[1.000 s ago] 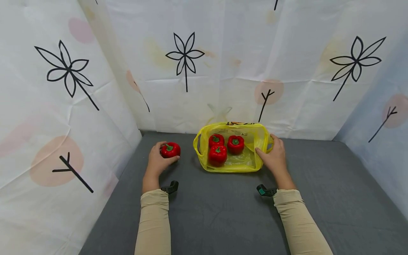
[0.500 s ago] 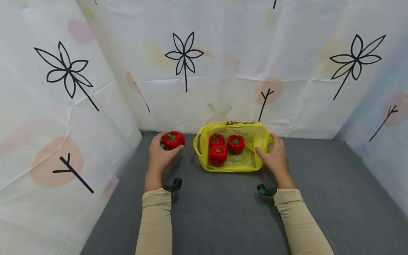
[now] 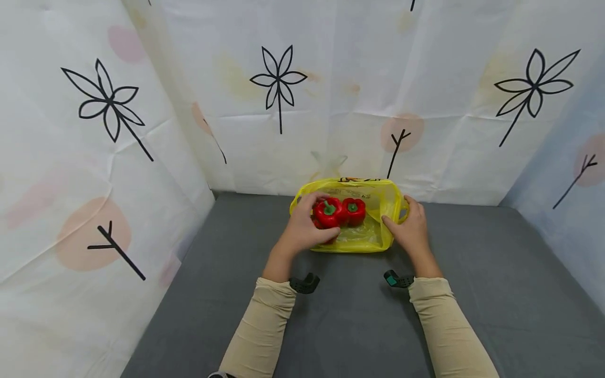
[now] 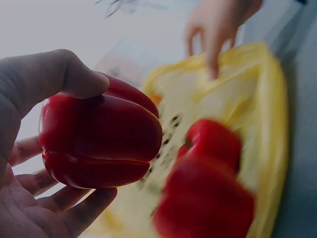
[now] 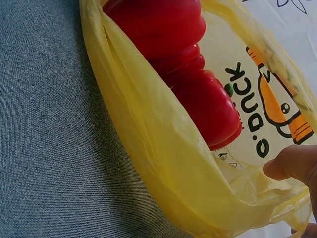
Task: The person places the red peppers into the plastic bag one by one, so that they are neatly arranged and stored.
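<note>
A yellow plastic bag (image 3: 373, 242) lies with its mouth spread toward me, red bell peppers inside. My left hand (image 3: 302, 226) holds one red bell pepper (image 4: 101, 134) over the bag's left part, thumb on one side and fingers on the other. That pepper overlaps the ones inside in the head view, partly hiding them. Among those in the bag, one bell pepper (image 3: 353, 211) shows its green stem. At the bag's right side, my right hand (image 3: 410, 226) pinches the rim, its thumb (image 5: 285, 166) on the inner face of the plastic.
The bag stands near the back of a grey cloth-covered table (image 3: 350, 325), close to a white patterned backdrop (image 3: 331, 94). Similar cloth hangs at the left and right. Black wrist cameras (image 3: 304, 283) sit on both wrists.
My left hand has lifted a bell pepper from the table left of the bag and carried it right, over the bag's opening. My right hand has stayed at the rim.
</note>
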The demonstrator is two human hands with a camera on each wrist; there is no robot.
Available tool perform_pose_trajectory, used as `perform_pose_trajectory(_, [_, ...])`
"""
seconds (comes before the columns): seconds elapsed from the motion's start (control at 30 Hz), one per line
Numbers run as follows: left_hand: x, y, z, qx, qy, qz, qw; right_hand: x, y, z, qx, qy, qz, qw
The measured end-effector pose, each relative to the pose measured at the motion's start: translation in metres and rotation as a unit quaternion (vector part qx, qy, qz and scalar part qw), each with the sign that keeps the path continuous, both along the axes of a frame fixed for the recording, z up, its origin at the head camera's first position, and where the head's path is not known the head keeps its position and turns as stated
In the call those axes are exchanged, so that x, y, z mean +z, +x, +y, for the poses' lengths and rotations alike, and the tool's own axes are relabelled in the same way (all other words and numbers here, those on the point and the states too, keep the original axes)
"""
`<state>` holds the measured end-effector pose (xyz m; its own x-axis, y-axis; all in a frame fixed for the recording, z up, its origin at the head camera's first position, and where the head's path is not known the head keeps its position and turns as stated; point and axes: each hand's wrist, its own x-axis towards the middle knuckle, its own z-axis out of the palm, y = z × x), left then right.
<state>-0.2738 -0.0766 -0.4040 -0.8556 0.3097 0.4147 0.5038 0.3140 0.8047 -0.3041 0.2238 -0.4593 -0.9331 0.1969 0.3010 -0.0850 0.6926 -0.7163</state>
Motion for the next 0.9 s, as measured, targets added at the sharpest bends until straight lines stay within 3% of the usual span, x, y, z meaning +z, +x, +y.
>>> perform_pose_trajectory(0.13, [-0.002, -0.003, 0.029, -0.023, -0.069, 0.012, 0.9972, -0.001, 0.001, 0.001, 0.002, -0.001, 0.006, 1.0])
perform_pose_trajectory(0.27, [-0.003, -0.004, 0.049, -0.02, -0.153, 0.021, 0.9878, -0.001, -0.001, 0.002, 0.004, -0.004, 0.011, 0.9999])
perform_pose_trajectory(0.5, [-0.012, -0.013, 0.071, -0.006, -0.283, 0.068, 0.9566, -0.001, -0.002, 0.003, 0.007, 0.0, 0.009, 0.9999])
perform_pose_trajectory(0.7, [-0.022, -0.02, 0.079, 0.02, -0.348, 0.088, 0.9331, 0.0, -0.001, 0.004, 0.011, -0.002, 0.012, 0.9999])
perform_pose_trajectory(0.9, [-0.026, -0.025, 0.084, 0.03, -0.376, 0.09, 0.9216, 0.002, -0.001, 0.005, 0.013, 0.002, 0.011, 0.9998])
